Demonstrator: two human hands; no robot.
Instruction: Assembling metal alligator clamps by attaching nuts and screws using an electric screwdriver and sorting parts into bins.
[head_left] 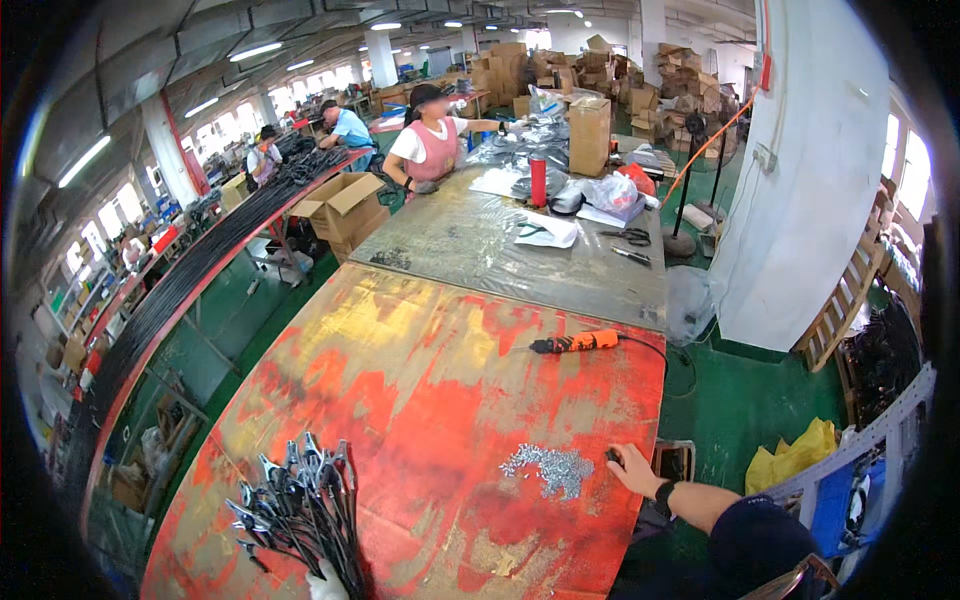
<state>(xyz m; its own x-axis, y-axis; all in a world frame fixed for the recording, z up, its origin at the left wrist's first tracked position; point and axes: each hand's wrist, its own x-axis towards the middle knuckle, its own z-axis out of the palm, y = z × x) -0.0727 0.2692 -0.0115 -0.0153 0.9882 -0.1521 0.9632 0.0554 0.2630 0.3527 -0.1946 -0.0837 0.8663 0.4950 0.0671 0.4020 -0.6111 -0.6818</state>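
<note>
So the left hand (328,582), in a pale glove, is cut off by the lower edge of the view, right at the lower end of a bundle of black rods with silvery tips (322,500); can't tell if its fingers are closed around them or just resting there; the bundle lies on the near left of a worn red-and-tan tabletop (430,420), tips fanned out away from the person. The right hand (634,472) is bare, with a dark band (664,494) on the wrist; it's at the tabletop's right edge, fingers curled in and pinching a small dark piece (613,456), too small to make out; just left of it there's a loose pile of small silvery screws (556,471). Farther back sits an orange power tool (576,343), its black cord running off the right side; beyond that, a co-worker in a pink apron (440,155) stands by the grey, cluttered far tabletop (450,250).
</note>
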